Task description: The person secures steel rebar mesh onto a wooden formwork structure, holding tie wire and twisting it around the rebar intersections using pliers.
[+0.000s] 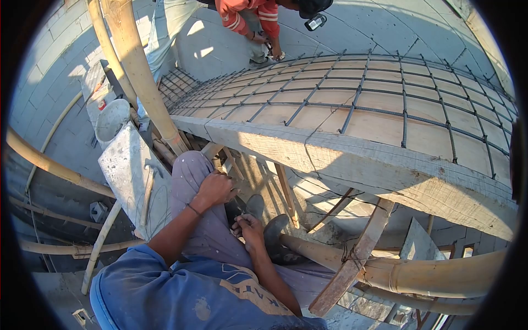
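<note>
My left hand (216, 188) rests over my raised knee in grey trousers (190, 179), its fingers curled; whatever they may hold is hidden. Lower and to the right, my right hand (248, 228) is closed with the fingertips together around something small that I cannot make out. The two hands are apart, with dark boots (275, 228) just beyond them. Above and to the right of both hands runs a thick wooden beam (341, 146), edging a boarded formwork. A grid of steel reinforcing bars (360, 91) lies over its boards. Neither hand touches the bars.
A co-worker in a red sleeve (231, 14) bends over the grid's far edge. Bamboo poles (137, 66) stand at left, and a thick bamboo pole (434, 275) crosses low right beside a wooden brace (355, 256). A splattered board (129, 165) and a bowl (113, 121) lie left.
</note>
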Motion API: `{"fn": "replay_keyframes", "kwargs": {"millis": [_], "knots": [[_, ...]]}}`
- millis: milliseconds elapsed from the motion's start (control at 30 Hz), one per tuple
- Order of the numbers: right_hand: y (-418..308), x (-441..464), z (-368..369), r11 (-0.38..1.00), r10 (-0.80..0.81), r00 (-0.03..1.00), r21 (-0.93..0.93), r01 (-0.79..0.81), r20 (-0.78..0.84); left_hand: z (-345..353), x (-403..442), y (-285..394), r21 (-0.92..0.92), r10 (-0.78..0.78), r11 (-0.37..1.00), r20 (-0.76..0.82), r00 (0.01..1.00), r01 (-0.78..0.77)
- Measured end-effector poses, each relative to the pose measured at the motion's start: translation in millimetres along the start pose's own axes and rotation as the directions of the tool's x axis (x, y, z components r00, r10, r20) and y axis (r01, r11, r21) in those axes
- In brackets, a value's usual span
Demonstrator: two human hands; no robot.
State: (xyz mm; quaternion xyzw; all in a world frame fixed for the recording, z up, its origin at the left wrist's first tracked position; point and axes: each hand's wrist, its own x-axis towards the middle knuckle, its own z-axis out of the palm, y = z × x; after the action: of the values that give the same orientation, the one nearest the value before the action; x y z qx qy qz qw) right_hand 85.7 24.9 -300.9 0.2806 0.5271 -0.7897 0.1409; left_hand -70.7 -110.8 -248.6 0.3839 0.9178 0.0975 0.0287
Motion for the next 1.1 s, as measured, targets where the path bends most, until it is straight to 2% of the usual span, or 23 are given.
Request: {"fn": "replay_keyframes", "kwargs": {"millis": [1100], "knots": [[2.3,1.4,-0.3,1.000,-0.007,1.000,0.001,0.007,-0.009,5.5,0.8,-3.1,0.000,0.005,1.000,-0.012,1.000,-0.005]]}}
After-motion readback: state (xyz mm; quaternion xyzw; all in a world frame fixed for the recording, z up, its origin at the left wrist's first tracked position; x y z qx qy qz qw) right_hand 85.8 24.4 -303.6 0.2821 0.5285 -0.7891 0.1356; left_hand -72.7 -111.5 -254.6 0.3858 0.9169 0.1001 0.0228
